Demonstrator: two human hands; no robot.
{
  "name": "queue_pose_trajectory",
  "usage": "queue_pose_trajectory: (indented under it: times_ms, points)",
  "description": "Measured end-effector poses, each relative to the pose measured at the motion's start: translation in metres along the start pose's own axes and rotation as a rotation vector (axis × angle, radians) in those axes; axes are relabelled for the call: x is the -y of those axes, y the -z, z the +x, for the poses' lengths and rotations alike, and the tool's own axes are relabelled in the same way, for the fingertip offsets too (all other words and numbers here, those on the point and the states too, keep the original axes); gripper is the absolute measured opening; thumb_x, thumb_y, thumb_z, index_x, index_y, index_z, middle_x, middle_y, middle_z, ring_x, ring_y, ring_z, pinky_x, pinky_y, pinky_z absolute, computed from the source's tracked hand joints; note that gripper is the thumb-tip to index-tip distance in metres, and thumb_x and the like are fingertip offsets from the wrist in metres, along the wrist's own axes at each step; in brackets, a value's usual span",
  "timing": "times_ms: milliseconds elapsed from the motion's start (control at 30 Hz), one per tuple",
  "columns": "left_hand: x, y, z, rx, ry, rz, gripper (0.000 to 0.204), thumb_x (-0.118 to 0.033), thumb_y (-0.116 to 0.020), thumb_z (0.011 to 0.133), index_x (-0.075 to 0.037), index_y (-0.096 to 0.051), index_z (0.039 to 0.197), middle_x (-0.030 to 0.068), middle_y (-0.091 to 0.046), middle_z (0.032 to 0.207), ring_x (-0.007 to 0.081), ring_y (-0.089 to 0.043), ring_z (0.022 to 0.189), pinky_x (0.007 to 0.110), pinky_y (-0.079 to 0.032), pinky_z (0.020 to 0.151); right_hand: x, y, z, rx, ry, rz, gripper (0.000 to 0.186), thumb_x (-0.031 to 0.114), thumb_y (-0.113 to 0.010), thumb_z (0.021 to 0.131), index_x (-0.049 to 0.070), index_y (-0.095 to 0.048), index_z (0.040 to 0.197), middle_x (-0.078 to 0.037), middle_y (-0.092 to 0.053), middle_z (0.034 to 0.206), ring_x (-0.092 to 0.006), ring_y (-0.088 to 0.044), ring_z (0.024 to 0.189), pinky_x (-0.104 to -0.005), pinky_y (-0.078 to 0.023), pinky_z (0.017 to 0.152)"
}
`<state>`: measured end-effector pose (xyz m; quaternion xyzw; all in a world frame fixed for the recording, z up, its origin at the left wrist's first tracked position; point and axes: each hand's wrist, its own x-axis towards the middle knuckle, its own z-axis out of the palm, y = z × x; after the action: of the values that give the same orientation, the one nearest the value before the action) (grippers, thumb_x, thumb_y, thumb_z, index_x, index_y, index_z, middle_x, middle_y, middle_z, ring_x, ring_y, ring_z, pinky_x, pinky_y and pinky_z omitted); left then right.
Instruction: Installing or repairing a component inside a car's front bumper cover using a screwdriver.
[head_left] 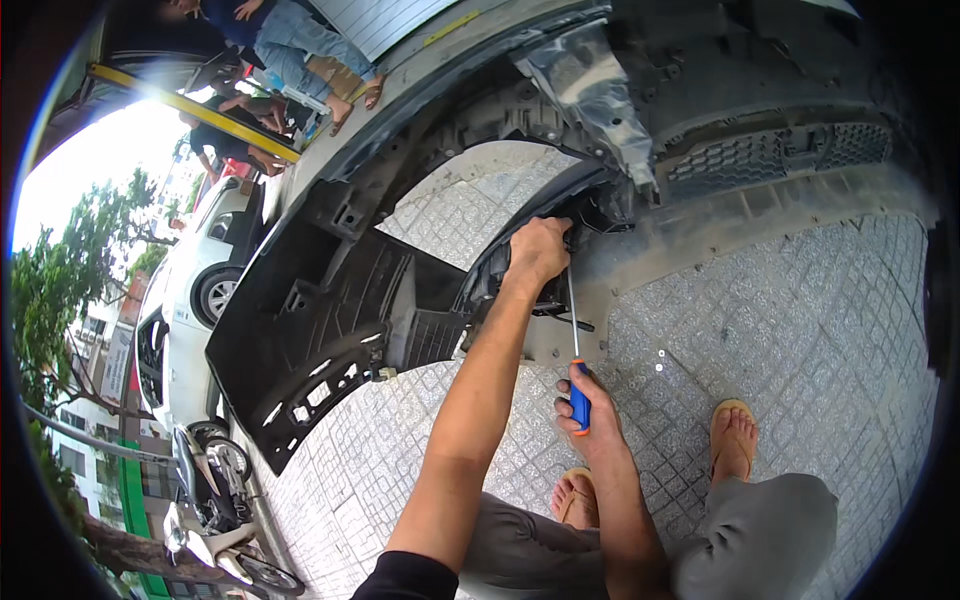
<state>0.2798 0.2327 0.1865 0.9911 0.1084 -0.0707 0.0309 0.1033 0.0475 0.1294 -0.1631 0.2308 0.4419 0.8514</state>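
A large black car bumper (320, 250) stretches across the paving, its inner side toward me. My right hand (598, 412) is closed round the blue handle of a screwdriver (579, 398). The long metal shaft points up and away, its tip among the dark parts beside my left hand. My left hand (541, 248) is closed at a black fitting on the bumper, around the middle of the view. Its fingertips are partly hidden, and what they grip cannot be made out.
Grey patterned paving (760, 300) lies under the bumper and my sandalled feet. A crumpled silvery sheet (590, 90) hangs over the bumper's far part. At the left are a white car (185, 290) and a parked motorbike (215, 490). Several people are at the far left, one in jeans (300, 45).
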Motion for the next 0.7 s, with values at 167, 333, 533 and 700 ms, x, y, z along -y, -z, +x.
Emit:
queue_pose_trajectory:
  times_ms: [167, 333, 533, 700]
  points:
    - [0.012, 0.008, -0.008, -0.008, 0.024, 0.041, 0.044, -0.025, -0.074, 0.084, -0.019, -0.071, 0.126, 0.0170, -0.073, 0.112, 0.0347, -0.070, 0.106, 0.046, -0.057, 0.091, -0.017, -0.007, 0.004, -0.087, 0.138, -0.170, 0.026, 0.017, -0.079, 0.088, 0.009, -0.059, 0.102, -0.001, -0.058, 0.087, -0.0102, -0.055, 0.061, -0.0223, -0.035, 0.042]
    - [0.016, -0.003, -0.006, -0.058, -0.004, -0.006, 0.035, -0.025, -0.075, 0.084, -0.012, -0.073, 0.116, 0.0172, -0.071, 0.116, 0.0347, -0.070, 0.107, 0.046, -0.057, 0.090, -0.024, -0.016, -0.002, -0.221, 0.325, -0.356, 0.024, 0.018, -0.079, 0.088, 0.008, -0.061, 0.101, -0.002, -0.063, 0.087, -0.0107, -0.058, 0.062, -0.0230, -0.039, 0.043]
    - [0.008, -0.015, 0.005, -0.121, -0.026, -0.031, 0.038, -0.020, -0.074, 0.080, -0.008, -0.071, 0.116, 0.0200, -0.060, 0.140, 0.0356, -0.067, 0.114, 0.044, -0.055, 0.095, -0.033, -0.019, -0.003, -0.349, 0.467, -0.617, 0.025, 0.028, -0.074, 0.095, 0.005, -0.066, 0.097, -0.002, -0.066, 0.083, -0.0098, -0.056, 0.058, -0.0242, -0.040, 0.043]
    - [0.015, -0.013, 0.006, -0.101, -0.001, -0.075, 0.030, -0.015, -0.073, 0.078, -0.008, -0.075, 0.107, 0.0192, -0.066, 0.129, 0.0361, -0.069, 0.109, 0.044, -0.056, 0.093, -0.037, 0.000, 0.016, -0.308, 0.627, -0.728, 0.031, 0.033, -0.066, 0.101, 0.002, -0.066, 0.102, -0.002, -0.064, 0.081, -0.0084, -0.052, 0.054, -0.0241, -0.035, 0.040]
